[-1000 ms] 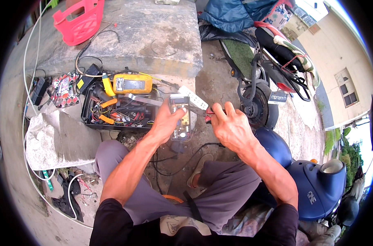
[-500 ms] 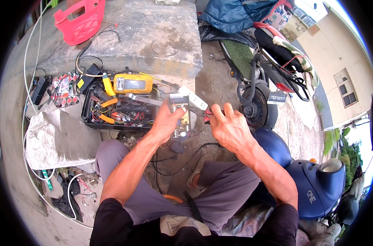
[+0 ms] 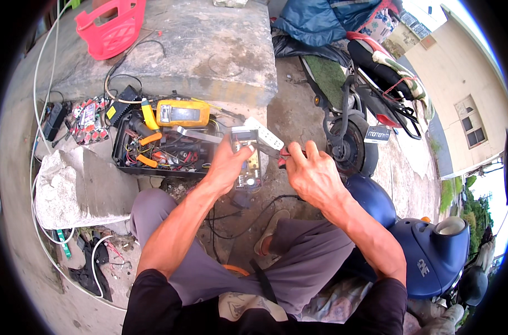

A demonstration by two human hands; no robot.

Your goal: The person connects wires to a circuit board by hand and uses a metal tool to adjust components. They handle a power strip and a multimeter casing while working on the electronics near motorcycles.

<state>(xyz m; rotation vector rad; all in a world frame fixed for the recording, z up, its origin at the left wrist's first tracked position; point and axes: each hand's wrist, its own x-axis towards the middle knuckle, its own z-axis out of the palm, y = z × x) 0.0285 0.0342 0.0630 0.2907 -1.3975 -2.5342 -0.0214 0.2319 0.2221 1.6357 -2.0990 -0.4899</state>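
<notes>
My left hand point(image 3: 226, 166) is closed around a circuit board point(image 3: 249, 176) in a shallow case, its thumb pressed near the upper part. Wrapped round red-handled pliers point(image 3: 284, 156), my right hand point(image 3: 314, 174) sits just to the right. The jaws of the pliers reach the board's right edge beside my left thumb; whether they grip anything is too small to tell. A flat metal bar point(image 3: 197, 135) lies behind my left hand. Beyond the board rests a white power strip point(image 3: 269, 135).
To the left, a black toolbox point(image 3: 170, 172) holds orange-handled tools and wires, with a yellow multimeter point(image 3: 181, 113) on top. A concrete block point(image 3: 89, 192) stands nearer. Black cable point(image 3: 231, 238) lies between my feet. A blue scooter point(image 3: 427, 251) is close on my right; another vehicle's wheel point(image 3: 351, 144) is beyond.
Both hands, the board and the pliers stay almost where they were. The whole view has shifted very slightly.
</notes>
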